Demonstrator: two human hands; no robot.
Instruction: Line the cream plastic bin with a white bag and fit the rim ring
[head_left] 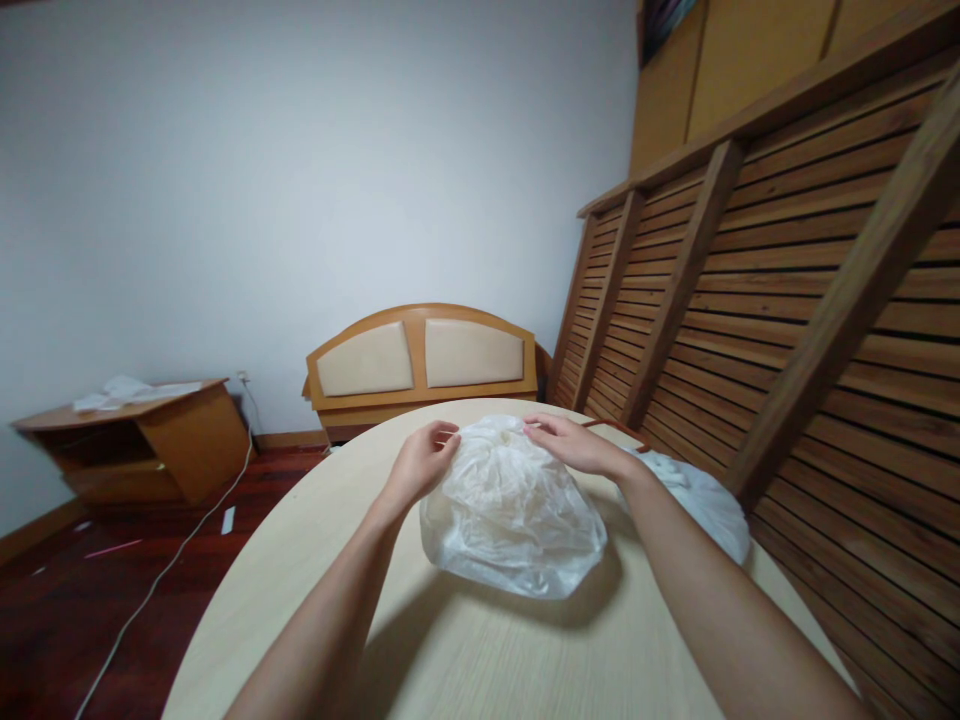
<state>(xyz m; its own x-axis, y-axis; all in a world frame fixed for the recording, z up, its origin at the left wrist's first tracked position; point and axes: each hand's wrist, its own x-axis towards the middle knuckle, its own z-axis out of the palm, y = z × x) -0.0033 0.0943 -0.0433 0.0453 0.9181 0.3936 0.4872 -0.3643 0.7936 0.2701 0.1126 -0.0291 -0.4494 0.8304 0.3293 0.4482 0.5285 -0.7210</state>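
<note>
A crumpled, translucent white plastic bag (517, 510) sits in front of me over the round pale table (300, 560), its upper part gathered in folds. At its upper left edge is my left hand (426, 456), with curved fingers and thumb closed at the plastic. My right hand (574, 444) reaches the upper right edge, fingertips and thumb pinched at the bag. What is inside the bag cannot be made out. Behind my right forearm lies a second, white bag (694, 505), partly hidden by the arm.
A slatted wooden panel (750, 330) leans along the right side. A padded headboard (420, 315) stands by the wall beyond the table. On the left are a low wooden cabinet (187, 450) with white sheets on it and a cable (176, 560) across the dark red floor.
</note>
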